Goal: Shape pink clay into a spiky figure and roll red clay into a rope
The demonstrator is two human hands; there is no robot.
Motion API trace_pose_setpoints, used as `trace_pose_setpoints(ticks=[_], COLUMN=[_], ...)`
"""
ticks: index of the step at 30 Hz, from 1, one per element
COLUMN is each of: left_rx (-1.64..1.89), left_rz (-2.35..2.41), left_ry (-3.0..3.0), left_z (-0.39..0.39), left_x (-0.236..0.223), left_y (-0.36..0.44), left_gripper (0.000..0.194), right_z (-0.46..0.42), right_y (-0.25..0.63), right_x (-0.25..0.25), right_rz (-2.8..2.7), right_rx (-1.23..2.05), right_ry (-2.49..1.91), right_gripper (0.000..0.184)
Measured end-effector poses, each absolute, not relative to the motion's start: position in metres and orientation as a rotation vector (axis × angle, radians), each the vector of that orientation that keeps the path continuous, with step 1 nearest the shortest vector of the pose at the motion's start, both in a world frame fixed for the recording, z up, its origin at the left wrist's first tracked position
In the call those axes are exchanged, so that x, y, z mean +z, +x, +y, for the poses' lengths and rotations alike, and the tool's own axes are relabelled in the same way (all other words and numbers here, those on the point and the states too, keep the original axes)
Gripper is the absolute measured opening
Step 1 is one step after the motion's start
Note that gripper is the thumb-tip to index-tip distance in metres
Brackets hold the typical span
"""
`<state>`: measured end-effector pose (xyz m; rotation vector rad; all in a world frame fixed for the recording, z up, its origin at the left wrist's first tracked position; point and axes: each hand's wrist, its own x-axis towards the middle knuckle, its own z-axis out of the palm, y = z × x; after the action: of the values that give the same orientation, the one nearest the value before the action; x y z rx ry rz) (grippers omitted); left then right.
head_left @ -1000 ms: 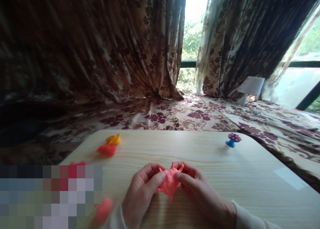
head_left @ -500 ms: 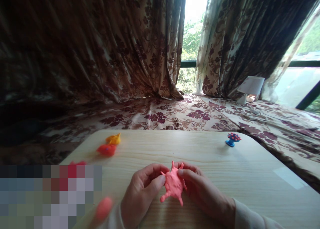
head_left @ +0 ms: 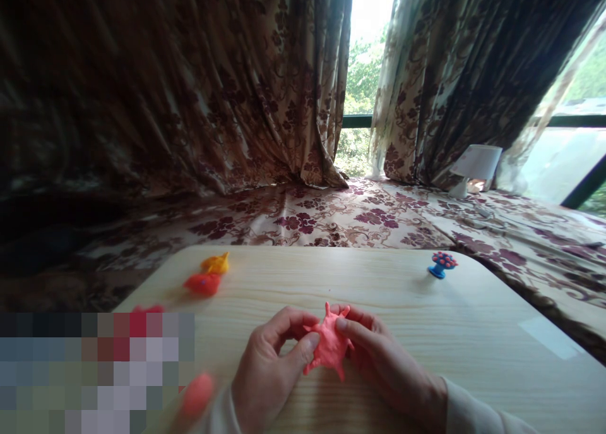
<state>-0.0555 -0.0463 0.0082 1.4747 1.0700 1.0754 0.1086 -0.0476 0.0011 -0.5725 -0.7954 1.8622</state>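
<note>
The surface carries an orange lump touching a yellow lump at far left and a blue stand with a dotted top at far right. Just above its near middle, the left hand and the right hand pinch the spiky pink piece from either side.

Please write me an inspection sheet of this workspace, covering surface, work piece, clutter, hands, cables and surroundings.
Surface: pale wooden table, near-left part hidden by pixelation
Work piece: pink spiky figure, held in both hands
Clutter: yellow figure and red figure at far left; blue figure with pink dots at far right
Hands: left hand and right hand both grip the pink spiky figure
Cables: possible cord near the lamp, unclear
Surroundings: patterned curtains, window
</note>
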Motion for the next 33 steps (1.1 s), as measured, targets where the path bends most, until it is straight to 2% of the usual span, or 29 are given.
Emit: trace_pose_setpoints(ticks=[4, 9, 14, 19, 33], left_rx=[1.205, 1.173, 1.146, 1.004, 0.995], left_rz=[1.129, 1.084, 1.109, 1.106, 1.032], left_ry=[1.713, 1.818, 1.695, 1.558, 1.363], left_z=[-0.048, -0.048, -0.046, -0.048, -0.045], left_x=[0.011, 0.014, 0.013, 0.019, 0.014], left_y=[-0.055, -0.055, -0.055, -0.052, -0.054], left_gripper=[0.009, 0.010, 0.011, 0.022, 0.022], right_z=[-0.047, -0.045, -0.046, -0.046, -0.048], right_y=[0.109, 0.109, 0.109, 0.106, 0.108], right_x=[-0.001, -0.003, -0.003, -0.002, 0.005], right_rz=[-0.812, -0.818, -0.906, -0.995, -1.253], right_rx=[1.840, 1.854, 1.804, 1.751, 1.641], right_ry=[-0.599, -0.606, -0.678, -0.718, -0.798], right_gripper=[0.010, 0.007, 0.009, 0.017, 0.020])
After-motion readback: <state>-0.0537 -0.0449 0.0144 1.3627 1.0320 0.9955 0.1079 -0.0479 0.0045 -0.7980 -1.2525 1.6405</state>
